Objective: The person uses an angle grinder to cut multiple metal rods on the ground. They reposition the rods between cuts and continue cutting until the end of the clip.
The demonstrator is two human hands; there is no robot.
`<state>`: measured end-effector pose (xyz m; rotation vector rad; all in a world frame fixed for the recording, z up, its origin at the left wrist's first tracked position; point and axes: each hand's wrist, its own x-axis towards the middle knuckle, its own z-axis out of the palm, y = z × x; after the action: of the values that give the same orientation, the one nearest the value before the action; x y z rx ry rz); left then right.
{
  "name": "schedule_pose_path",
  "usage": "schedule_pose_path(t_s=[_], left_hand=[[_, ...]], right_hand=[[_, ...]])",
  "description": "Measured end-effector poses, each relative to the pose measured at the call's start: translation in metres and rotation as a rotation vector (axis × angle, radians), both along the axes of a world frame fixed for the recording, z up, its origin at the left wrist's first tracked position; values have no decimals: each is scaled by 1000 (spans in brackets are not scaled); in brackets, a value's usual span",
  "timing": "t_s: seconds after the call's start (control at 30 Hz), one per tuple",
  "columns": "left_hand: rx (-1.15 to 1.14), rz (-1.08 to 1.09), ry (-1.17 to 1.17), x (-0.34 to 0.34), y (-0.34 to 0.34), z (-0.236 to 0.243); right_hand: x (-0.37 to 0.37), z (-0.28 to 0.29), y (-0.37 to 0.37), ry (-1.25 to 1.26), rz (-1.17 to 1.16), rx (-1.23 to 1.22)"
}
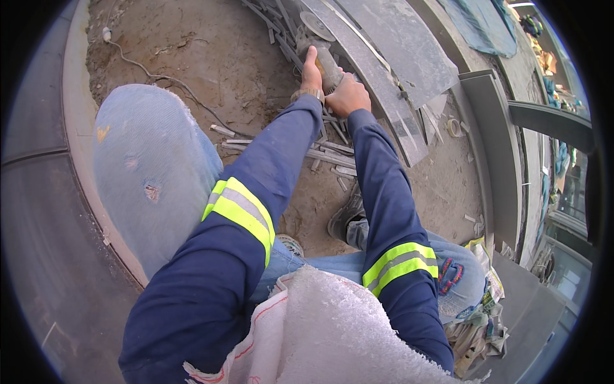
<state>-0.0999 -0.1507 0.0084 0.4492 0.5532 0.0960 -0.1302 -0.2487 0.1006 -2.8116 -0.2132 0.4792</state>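
Note:
My left hand (311, 75) is closed around a dusty angle grinder (325, 61), with the thumb along its body. My right hand (350, 97) grips the tool's rear end, just right of and below the left. The round disc (316, 24) sits at the top of the grinder, at the edge of grey stone slabs (405, 54); whether it touches them I cannot tell. A thin pale strip lies along the slabs. Narrow cut offcuts (329, 155) are scattered on the dusty ground beneath and beside my hands.
A cord with a white plug (107, 35) lies on the ground at left. My jeans-clad knees flank my arms, with a white cloth over my lap. At right are upright grey panels (480, 128), a blue sheet (486, 25) and crumpled sacks (476, 339). A dark panel (35, 211) borders the left.

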Motion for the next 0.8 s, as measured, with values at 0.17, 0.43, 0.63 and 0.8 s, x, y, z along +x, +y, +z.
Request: schedule_pose_path(t_s=[0.17, 0.43, 0.63, 0.8], left_hand=[[9, -6, -15, 7, 6, -6], [40, -15, -28, 10, 9, -7], [53, -5, -1, 5, 4, -1], [40, 14, 18, 0, 0, 0]], right_hand=[[3, 1, 5, 2, 1, 9], [12, -7, 7, 19, -1, -9], [10, -6, 2, 14, 8, -15], [1, -1, -1, 21, -7, -7]])
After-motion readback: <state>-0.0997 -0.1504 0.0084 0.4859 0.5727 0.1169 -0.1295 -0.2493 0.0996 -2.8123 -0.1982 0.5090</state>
